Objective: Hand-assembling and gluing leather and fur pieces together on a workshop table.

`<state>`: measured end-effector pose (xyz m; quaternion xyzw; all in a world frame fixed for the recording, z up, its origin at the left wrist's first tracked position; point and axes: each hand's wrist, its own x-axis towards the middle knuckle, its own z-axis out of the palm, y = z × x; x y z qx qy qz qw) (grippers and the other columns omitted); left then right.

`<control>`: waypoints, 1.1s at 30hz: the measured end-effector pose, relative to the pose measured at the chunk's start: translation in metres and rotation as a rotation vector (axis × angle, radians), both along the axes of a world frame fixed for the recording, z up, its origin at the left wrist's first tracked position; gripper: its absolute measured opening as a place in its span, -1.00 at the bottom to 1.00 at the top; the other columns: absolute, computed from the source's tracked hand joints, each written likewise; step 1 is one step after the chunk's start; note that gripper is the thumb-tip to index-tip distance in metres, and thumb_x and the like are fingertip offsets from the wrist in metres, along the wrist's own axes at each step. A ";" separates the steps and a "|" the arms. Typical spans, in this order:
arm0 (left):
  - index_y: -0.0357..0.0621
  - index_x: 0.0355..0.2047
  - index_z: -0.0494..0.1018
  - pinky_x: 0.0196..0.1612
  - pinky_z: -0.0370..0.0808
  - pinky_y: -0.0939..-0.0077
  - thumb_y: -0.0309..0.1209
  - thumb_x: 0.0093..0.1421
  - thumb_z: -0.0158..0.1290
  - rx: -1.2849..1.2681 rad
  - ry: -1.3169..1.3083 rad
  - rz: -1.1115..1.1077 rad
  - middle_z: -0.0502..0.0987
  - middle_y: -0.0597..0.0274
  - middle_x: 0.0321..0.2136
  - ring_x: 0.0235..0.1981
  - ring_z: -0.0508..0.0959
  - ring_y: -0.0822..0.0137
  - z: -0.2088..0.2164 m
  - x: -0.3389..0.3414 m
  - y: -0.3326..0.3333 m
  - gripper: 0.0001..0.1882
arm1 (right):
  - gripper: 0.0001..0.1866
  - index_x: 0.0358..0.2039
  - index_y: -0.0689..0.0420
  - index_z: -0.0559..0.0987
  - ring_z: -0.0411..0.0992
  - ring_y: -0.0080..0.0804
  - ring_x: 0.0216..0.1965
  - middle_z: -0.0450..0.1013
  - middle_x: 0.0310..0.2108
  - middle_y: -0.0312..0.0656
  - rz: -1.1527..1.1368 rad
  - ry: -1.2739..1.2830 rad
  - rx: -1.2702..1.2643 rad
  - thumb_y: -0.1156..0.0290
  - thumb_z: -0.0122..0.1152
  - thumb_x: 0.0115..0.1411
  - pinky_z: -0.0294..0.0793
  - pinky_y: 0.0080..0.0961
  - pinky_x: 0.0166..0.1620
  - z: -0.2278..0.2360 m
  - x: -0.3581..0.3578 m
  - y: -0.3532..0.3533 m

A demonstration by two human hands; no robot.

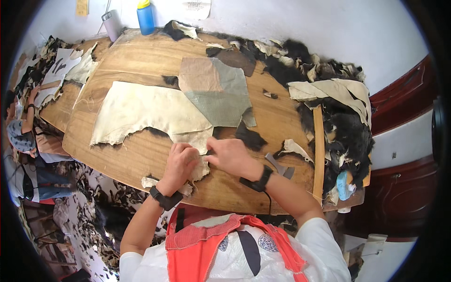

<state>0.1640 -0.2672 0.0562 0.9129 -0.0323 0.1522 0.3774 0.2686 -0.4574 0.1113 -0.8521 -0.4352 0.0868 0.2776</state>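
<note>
A large cream fur hide [145, 110] lies skin side up on the table, with dark fur showing along its ragged near edge. At its narrow near-right end, my left hand [180, 164] is closed on the hide's edge, the fingers curled inward. My right hand [232, 156] is closed in a pinch at the same end, close beside the left. Whether it grips only the hide or also something small is hidden. Between and below my hands hangs a small cream flap [201, 170]. Grey-green and tan pattern sheets [225, 101] lie just beyond the hide.
Dark fur scraps [300, 58] pile along the back. A wooden strip [318, 150] lies at the right beside black fur [347, 141]. Grey cut pieces [280, 165] rest near my right wrist. A blue bottle [145, 19] stands behind. Another person [28, 127] works at left.
</note>
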 end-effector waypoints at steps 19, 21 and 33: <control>-0.10 -0.30 0.64 -0.05 0.42 0.21 -0.52 -0.01 0.31 -0.013 -0.033 -0.004 0.52 0.15 -0.26 -0.15 0.49 0.06 -0.014 0.010 0.012 -0.79 | -0.72 -0.18 0.03 0.62 0.56 -0.07 -0.40 0.55 -0.46 -0.11 0.038 -0.026 0.079 0.15 0.30 0.19 0.51 -0.19 -0.37 -0.050 -0.010 0.002; -0.12 -0.34 0.63 -0.05 0.42 0.21 -0.53 -0.02 0.30 0.049 -0.032 -0.030 0.53 0.15 -0.27 -0.16 0.49 0.06 -0.010 0.017 0.012 -0.81 | -0.73 -0.19 0.02 0.62 0.56 -0.07 -0.40 0.56 -0.45 -0.11 -0.028 0.055 0.110 0.15 0.31 0.19 0.51 -0.18 -0.36 -0.062 -0.007 0.003; -0.14 -0.19 0.54 0.08 0.37 0.13 -0.57 -0.08 0.31 -0.023 0.059 -0.048 0.48 0.05 -0.14 -0.04 0.44 -0.04 -0.004 0.009 0.013 -0.62 | -0.70 -0.21 0.02 0.60 0.59 -0.02 -0.34 0.59 -0.43 -0.06 -0.104 0.176 0.027 0.13 0.36 0.13 0.51 -0.12 -0.31 -0.048 -0.011 0.007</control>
